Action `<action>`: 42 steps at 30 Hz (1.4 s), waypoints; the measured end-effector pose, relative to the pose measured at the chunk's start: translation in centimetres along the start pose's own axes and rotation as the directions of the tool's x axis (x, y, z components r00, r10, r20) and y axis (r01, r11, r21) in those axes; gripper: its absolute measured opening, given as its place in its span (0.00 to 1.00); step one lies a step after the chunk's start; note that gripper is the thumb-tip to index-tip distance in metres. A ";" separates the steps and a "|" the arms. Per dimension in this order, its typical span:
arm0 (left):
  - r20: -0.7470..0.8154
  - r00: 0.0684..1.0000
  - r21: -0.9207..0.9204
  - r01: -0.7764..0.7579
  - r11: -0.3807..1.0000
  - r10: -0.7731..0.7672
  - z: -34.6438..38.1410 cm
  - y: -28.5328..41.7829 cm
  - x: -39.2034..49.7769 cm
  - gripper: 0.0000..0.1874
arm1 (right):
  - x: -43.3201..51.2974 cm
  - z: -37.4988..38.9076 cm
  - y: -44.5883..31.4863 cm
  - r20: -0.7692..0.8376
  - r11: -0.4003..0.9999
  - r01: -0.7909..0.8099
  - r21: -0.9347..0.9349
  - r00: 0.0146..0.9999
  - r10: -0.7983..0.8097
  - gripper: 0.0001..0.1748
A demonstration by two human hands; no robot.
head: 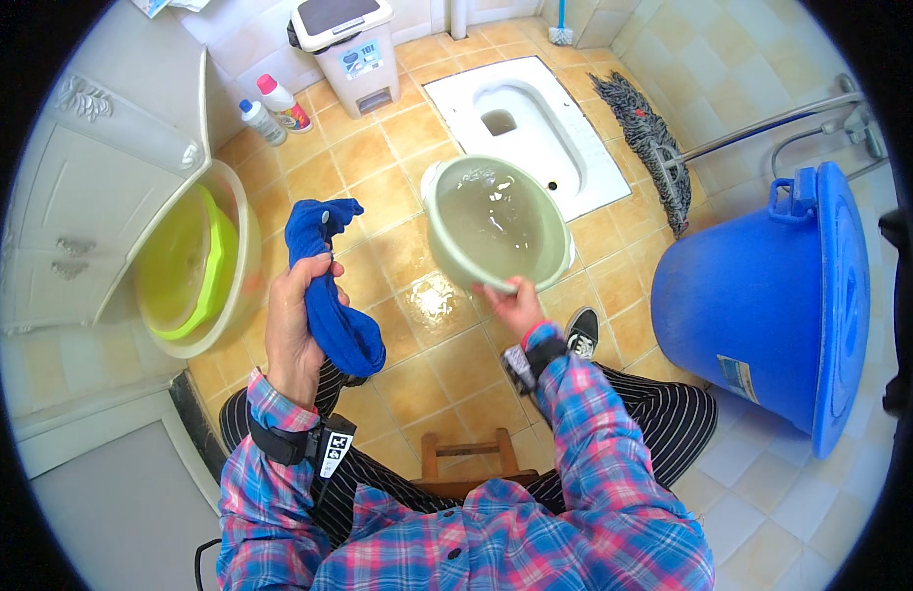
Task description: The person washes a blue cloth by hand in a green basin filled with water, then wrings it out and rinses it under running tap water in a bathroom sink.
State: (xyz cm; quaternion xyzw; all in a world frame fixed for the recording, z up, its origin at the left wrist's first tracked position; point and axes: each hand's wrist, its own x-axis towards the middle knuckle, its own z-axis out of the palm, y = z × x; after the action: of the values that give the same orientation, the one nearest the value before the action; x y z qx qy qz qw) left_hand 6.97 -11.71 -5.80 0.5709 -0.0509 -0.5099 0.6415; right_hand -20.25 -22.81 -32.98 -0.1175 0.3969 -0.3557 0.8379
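A damp-looking, bunched blue cloth (345, 325) with a small button-like disc hangs from my left hand (297, 318), its fingers closed around the middle. My right hand (512, 303) grips the near rim of a pale green plastic basin (456, 266). Cloudy greyish water (493, 221) fills much of the basin. Beyond it, a white squat toilet (523, 89) is set in the floor, and the basin's far right side overlaps the toilet's near edge in the view. Whether the basin rests on the floor or is lifted, I cannot tell.
Wet tan tiles (434, 299) lie in front. Left are nested basins (205, 310), a white cabinet (94, 192) and two bottles (279, 103). A lidded bin (353, 66) stands behind. Right are a mop (648, 140) and large blue bucket (737, 295). A wooden stool (471, 465) is beneath me.
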 end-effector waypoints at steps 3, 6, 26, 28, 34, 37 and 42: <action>-0.015 1.000 0.017 0.014 1.000 -0.013 0.5 -0.4 0.1 0.16 | 3.8 2.0 -8.4 0.046 0.664 -0.364 0.653 0.894 0.445 0.37; -0.005 0.999 0.041 0.042 0.998 -0.042 1.0 -0.8 0.3 0.17 | 6.4 3.3 -13.5 -0.072 0.688 -0.412 0.597 0.827 0.558 0.45; 0.007 0.989 -0.002 0.149 0.989 -0.149 0.8 -1.7 0.7 0.16 | 7.5 2.8 -21.8 -0.465 0.936 -0.203 -0.289 0.884 0.048 0.08; 0.013 0.989 0.000 0.149 0.989 -0.149 0.7 -1.7 0.7 0.17 | 8.1 3.0 -22.8 -0.517 0.917 -0.174 -0.358 0.855 -0.040 0.07; 0.016 0.985 -0.013 0.172 0.985 -0.172 0.2 -1.8 0.6 0.17 | 9.9 4.7 -25.8 -0.514 0.781 -0.130 -0.611 0.816 -0.266 0.07; 0.003 0.984 -0.008 0.179 0.984 -0.179 0.0 -1.7 0.4 0.17 | 10.3 6.3 -26.9 -0.374 0.585 0.012 -0.811 0.759 -0.534 0.10; 0.040 0.980 -0.001 0.195 0.981 -0.194 -0.1 -1.6 0.0 0.17 | 8.6 9.4 -29.1 0.074 -0.280 -0.190 -0.941 0.693 -0.717 0.20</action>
State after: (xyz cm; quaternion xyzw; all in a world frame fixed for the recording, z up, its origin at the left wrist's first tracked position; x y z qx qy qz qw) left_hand 6.08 -11.40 -7.13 0.5613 -0.0063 -0.5815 0.5889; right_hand -24.13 -50.53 -17.86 -0.6913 0.6970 -0.1315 0.1378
